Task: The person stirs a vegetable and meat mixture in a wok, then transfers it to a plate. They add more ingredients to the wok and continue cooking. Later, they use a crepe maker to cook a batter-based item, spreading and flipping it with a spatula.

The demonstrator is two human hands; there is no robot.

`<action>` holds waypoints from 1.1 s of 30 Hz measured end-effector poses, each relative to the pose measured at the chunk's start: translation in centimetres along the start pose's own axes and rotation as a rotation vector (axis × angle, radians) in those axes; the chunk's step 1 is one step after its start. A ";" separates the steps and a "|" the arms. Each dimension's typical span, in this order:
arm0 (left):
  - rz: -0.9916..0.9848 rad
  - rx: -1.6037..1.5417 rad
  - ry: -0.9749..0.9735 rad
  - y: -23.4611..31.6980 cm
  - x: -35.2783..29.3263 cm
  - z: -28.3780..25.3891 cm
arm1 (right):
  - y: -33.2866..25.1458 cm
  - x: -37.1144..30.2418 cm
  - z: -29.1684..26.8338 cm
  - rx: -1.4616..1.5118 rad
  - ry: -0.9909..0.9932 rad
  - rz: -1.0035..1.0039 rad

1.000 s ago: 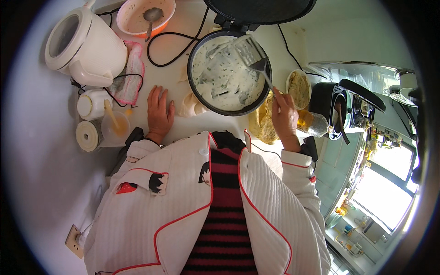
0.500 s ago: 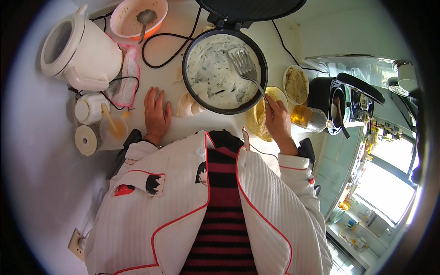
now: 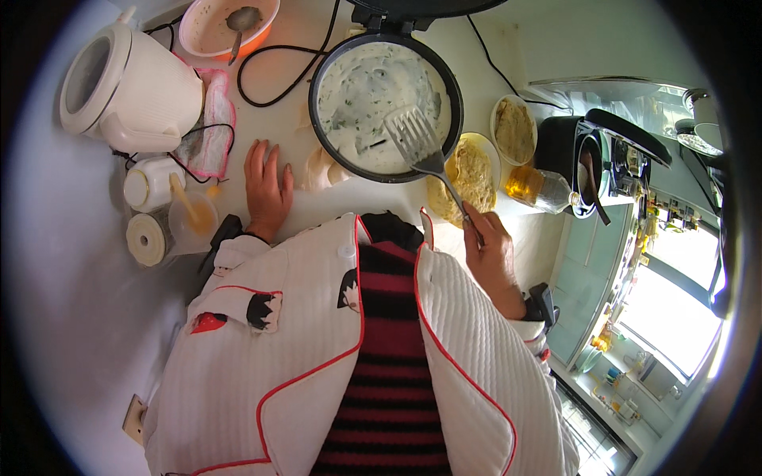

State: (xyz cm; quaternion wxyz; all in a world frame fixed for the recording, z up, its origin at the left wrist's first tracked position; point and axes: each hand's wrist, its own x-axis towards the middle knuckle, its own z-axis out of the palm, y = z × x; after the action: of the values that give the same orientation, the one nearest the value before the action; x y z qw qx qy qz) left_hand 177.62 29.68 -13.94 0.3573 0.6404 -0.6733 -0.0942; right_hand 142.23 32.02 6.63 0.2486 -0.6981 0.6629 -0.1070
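Note:
My right hand (image 3: 492,250) is closed round the handle of a slotted metal spatula (image 3: 417,136). The slotted head hangs over the near right part of a round black electric griddle (image 3: 315,131), whose lid stands raised behind. Spread across the griddle is a pale, wet-looking batter (image 3: 357,99) flecked with green. Flat on the counter to the left of the griddle rests my left hand (image 3: 268,194), fingers stretched out and holding nothing. Below the spatula's handle lies a plate of yellowish flatbreads (image 3: 468,170).
An orange bowl (image 3: 190,36) with a metal spoon (image 3: 240,24) stands at far left, near a white kettle-like appliance (image 3: 163,95). A black cord (image 3: 274,49) loops beside the griddle. On the right are a bowl of food (image 3: 514,127), an oil bottle (image 3: 544,190) and a black pot-like appliance (image 3: 559,155).
My right hand has drawn the spatula toward me and slightly right, so its head has moved from the griddle's middle right to its near edge. My left hand stays on the counter.

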 end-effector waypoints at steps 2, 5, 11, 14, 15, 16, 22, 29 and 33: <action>-0.005 -0.001 0.003 0.0 0.1 0.1 | 0.6 0.9 0.0 -0.043 0.018 -0.088; -0.010 -0.002 0.000 -0.1 0.0 0.1 | 2.0 2.8 -0.6 -0.151 -0.010 -0.184; 0.015 -0.008 0.012 -0.2 -0.1 0.2 | 4.2 9.3 -4.3 -0.367 -0.161 -0.346; 0.016 0.003 0.018 -0.2 -0.1 0.3 | 4.3 12.4 -4.9 -0.378 -0.226 -0.430; 0.016 0.004 0.021 -0.2 -0.1 0.3 | 4.3 13.2 -5.0 -0.386 -0.256 -0.447; 0.015 0.004 0.024 -0.2 -0.1 0.3 | 4.4 13.7 -5.2 -0.364 -0.275 -0.496; 0.006 0.005 0.031 -0.4 -0.2 0.5 | 5.4 15.3 -9.1 -0.533 -0.254 -0.427; -0.008 0.005 0.028 -0.6 -0.3 0.7 | 4.5 16.0 -11.6 -0.592 -0.138 -0.417; -0.015 0.001 0.023 -0.5 -0.2 0.6 | 5.5 14.6 -6.9 -0.350 -0.089 -0.341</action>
State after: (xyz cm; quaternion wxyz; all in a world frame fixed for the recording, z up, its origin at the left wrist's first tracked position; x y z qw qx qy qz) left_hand 177.63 29.55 -14.73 0.3640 0.6468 -0.6643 -0.0889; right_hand 135.57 16.34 7.15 0.1312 -0.8363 0.5323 -0.0002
